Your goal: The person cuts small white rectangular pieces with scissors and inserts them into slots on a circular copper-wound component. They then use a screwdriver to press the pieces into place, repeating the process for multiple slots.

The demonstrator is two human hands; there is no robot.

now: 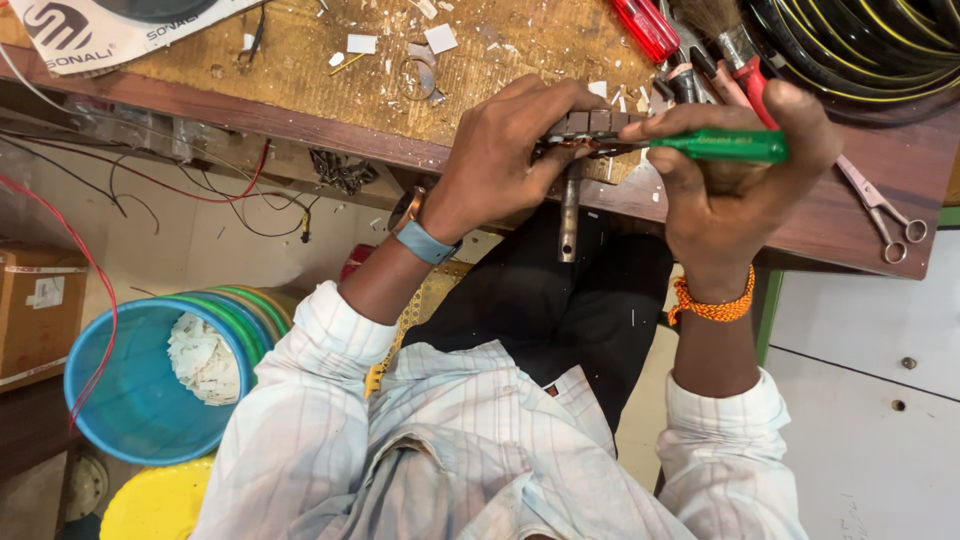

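Fingers (pixel 560 105) of the left hand (pixel 500 160) curl tight, pinching a small metal part (pixel 590 130) with copper windings and a shaft hanging down, right at the front edge of the wooden workbench (pixel 330 90). Over on the other side, the right hand (pixel 730 170) is wrapped firmly round a green-handled screwdriver (pixel 715 146), its tip going into that same part, held between both hands just past the bench edge.

Close in, there's a pale striped shirt, a blue watch strap (pixel 425 243) on the left wrist and an orange thread band (pixel 712 305) on the right. Down at floor level to the left sits a blue bucket (pixel 130 400) with crumpled white material inside, a yellow round lid (pixel 155 505) beside it, and a brown cardboard box (pixel 35 310) with a small white label on its face.

Further out on the bench: white scraps, scissors (pixel 880 205), a brush (pixel 725 30), a red handle (pixel 645 25), coiled black and yellow cable (pixel 860 40). At the far left corner lies a white printed package (pixel 90 30) with dark lettering.
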